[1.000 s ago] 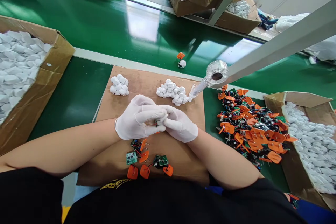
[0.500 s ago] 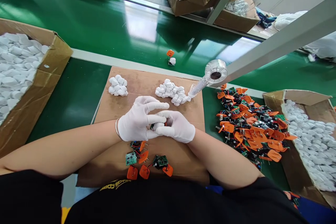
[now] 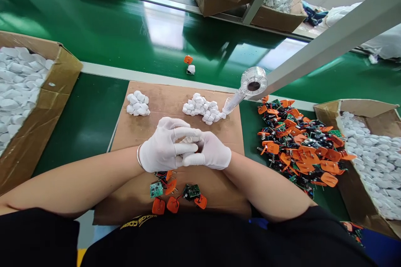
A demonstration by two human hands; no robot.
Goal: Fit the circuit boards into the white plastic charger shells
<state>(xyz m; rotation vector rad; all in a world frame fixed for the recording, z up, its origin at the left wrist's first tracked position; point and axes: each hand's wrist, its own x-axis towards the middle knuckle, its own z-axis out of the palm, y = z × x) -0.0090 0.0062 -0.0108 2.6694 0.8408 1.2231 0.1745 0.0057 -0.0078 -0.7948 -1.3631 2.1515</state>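
Observation:
My left hand point(image 3: 167, 145) and my right hand point(image 3: 214, 150), both in white gloves, meet over the cardboard mat. Their fingers are closed around a small circuit board assembly that they almost fully cover. Just in front of my body, below the hands, lie several circuit boards point(image 3: 156, 190) wired to orange plastic plates point(image 3: 173, 204). Beyond the hands are two piles of small white plastic caps, a left pile point(image 3: 138, 103) and a right pile point(image 3: 202, 107). Both rest on the cardboard mat point(image 3: 164, 102).
A clear plastic handheld fan point(image 3: 253, 81) stands by a metal post point(image 3: 313, 46). To the right lies a heap of orange-plated boards point(image 3: 300, 146). Boxes of white parts flank me, a left box point(image 3: 59, 79) and a right box point(image 3: 341, 192). One assembly point(image 3: 190, 69) sits on the green belt point(image 3: 109, 29).
The assembly on the green belt has shifted left. My fingers have drawn closer together, so the piece between them is now nearly hidden. The view has shifted slightly.

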